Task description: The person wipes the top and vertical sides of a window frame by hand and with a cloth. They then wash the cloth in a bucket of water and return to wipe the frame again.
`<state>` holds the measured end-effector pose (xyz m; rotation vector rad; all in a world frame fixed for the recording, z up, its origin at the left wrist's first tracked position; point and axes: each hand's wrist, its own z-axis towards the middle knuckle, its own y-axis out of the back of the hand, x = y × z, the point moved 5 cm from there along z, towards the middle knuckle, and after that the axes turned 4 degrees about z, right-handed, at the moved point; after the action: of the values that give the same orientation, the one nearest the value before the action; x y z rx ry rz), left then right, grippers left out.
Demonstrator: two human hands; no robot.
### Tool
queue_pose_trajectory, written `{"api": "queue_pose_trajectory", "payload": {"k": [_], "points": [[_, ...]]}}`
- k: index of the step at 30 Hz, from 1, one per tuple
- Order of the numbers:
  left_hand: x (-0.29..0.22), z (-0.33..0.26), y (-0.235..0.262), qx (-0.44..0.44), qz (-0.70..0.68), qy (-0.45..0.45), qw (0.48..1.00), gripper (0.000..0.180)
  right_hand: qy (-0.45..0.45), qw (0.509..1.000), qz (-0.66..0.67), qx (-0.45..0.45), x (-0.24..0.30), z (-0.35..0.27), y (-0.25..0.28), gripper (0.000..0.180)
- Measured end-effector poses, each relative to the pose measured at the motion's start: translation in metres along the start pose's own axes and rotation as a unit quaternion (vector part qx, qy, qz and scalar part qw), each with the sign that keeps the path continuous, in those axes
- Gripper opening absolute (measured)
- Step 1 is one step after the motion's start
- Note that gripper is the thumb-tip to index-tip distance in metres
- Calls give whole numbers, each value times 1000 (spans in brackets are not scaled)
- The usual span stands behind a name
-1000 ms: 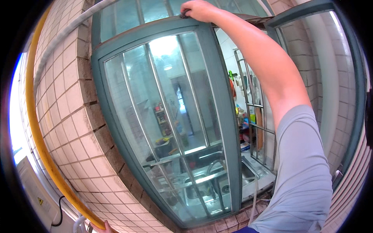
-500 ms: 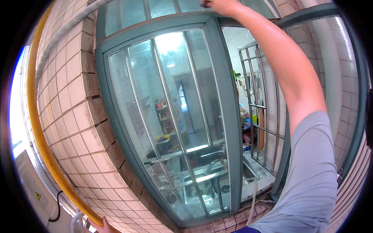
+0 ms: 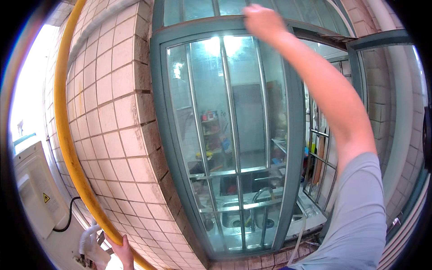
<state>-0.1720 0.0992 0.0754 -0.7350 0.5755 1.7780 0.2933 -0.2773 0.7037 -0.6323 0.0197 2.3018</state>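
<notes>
My right arm, in a grey sleeve, reaches up across the view. My right hand (image 3: 263, 23) is closed in a fist at the green top rail (image 3: 202, 28) of the window, in front of the upper glass pane (image 3: 200, 10). Whatever it holds is hidden, and the fist is slightly blurred. Below it is a large glass pane (image 3: 211, 103) with metal bars behind it. At the lower left, my left hand (image 3: 121, 253) is wrapped around a thick yellow pipe (image 3: 67, 135) that runs down along the tiled wall.
A pink-tiled wall (image 3: 108, 103) with a protruding corner stands left of the window. An open window sash (image 3: 387, 112) swings outward on the right. A pale box (image 3: 33, 193) with a black cable is at the lower left. Through the glass show a sink (image 3: 234, 219) and a faucet (image 3: 261, 193).
The view has turned left, so the window appears further right. My right hand has moved left along the window top; the dark thing seen at its fingers no longer shows. My left hand stays on the pipe.
</notes>
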Motion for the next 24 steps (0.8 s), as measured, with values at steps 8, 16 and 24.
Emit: {"api": "queue_pose_trajectory", "payload": {"k": [8,16,24], "points": [[-41,-4,-3,-40,29,-28,998,79,-128,987,26,-92,26,-8,-15,19],[-44,-5,-9,26,-22,14,999,80,-8,983,183,-34,222,75,-49,20],[-60,-1,2,24,24,20,999,78,-124,991,18,-55,51,30,-27,16]]}}
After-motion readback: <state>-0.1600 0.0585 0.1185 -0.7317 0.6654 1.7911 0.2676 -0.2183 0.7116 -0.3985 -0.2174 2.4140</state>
